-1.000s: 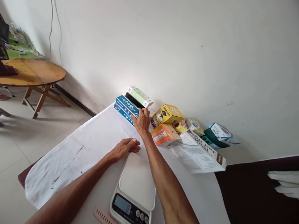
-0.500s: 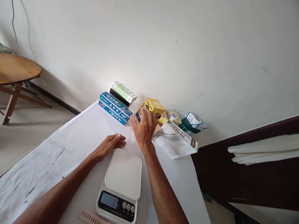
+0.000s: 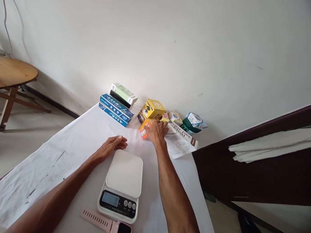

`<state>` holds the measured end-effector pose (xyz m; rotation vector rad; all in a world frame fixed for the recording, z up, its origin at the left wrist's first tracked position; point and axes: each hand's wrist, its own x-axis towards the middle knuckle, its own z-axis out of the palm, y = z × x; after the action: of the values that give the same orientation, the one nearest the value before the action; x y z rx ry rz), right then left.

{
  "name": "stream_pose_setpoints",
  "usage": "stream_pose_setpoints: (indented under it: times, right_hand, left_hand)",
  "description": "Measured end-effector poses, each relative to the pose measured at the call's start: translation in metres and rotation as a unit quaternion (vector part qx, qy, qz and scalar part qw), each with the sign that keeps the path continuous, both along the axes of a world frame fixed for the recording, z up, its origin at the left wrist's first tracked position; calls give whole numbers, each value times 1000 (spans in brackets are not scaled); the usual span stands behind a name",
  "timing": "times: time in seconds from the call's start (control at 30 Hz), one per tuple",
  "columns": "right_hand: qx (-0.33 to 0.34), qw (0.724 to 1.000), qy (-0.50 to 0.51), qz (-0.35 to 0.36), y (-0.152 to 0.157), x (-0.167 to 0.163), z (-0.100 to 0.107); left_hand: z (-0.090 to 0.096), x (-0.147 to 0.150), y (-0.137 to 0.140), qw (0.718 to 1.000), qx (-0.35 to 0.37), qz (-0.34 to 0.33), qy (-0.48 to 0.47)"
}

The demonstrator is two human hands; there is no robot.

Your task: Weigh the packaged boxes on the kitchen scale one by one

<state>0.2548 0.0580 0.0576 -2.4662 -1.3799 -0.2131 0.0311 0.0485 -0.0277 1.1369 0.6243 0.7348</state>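
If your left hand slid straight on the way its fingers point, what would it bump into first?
Probably the orange box. The left hand points across the white cloth roughly toward it, though one picture makes depth hard to judge.

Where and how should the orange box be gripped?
Probably by its upper part, coming from above on the near side, thumb and fingers spread across the top. The orange box has flat, boxy faces; the yellow COME ON box stands behind it and the white Su per Meal carton crowds its right. The right hand partly hides it.
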Motion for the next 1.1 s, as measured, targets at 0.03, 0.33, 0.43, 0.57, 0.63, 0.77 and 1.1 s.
stream_pose_setpoints:
  times: [0.03,0.33,0.43,0.57,0.63,0.77,1.1]
  right_hand:
    - [5,1000,7,0,1,2,-2]
    - [130,986,101,24,-19,3,-32]
    - [158,979,124,29,-31,3,-35]
    - [217,963,157,35,-69,1,-30]
    - [263,950,163,51,-97,-3,-22]
    - [273,941,180,87,-153,-15,2]
    - [160,939,177,248,-189,-57,2]
  left_hand:
    - [1,0,-1,1000,6,0,1]
    - [10,3,-14,996,70,-20,43]
    - [12,4,-17,996,83,-18,43]
    - [13,6,-22,996,74,-30,38]
    - [12,9,-23,997,63,-30,35]
    - [6,13,-23,1000,-11,-13,5]
    - [1,12,-18,993,-96,-7,-72]
